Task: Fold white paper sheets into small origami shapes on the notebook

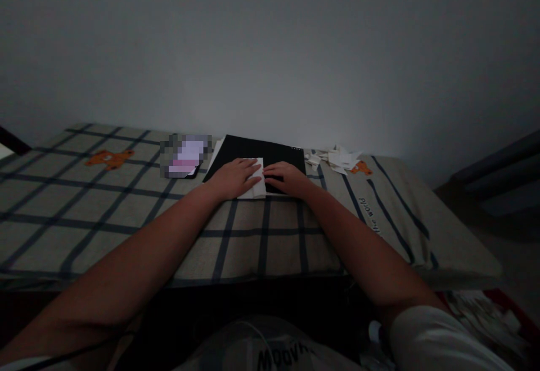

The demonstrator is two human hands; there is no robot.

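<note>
My left hand (233, 177) lies flat on a white folded sheet of paper (256, 184), pressing it down. My right hand (286, 178) touches the paper's right edge with its fingertips. The paper rests on a black board (261, 150) that lies on a checked cloth-covered surface (126, 208). Both forearms reach forward from the bottom of the view.
A phone with a lit screen (185, 157) lies left of the black board. A heap of folded white paper pieces (335, 159) sits to its right. The checked cloth carries orange bear prints (108, 159). A plain wall stands behind; the floor drops away at right.
</note>
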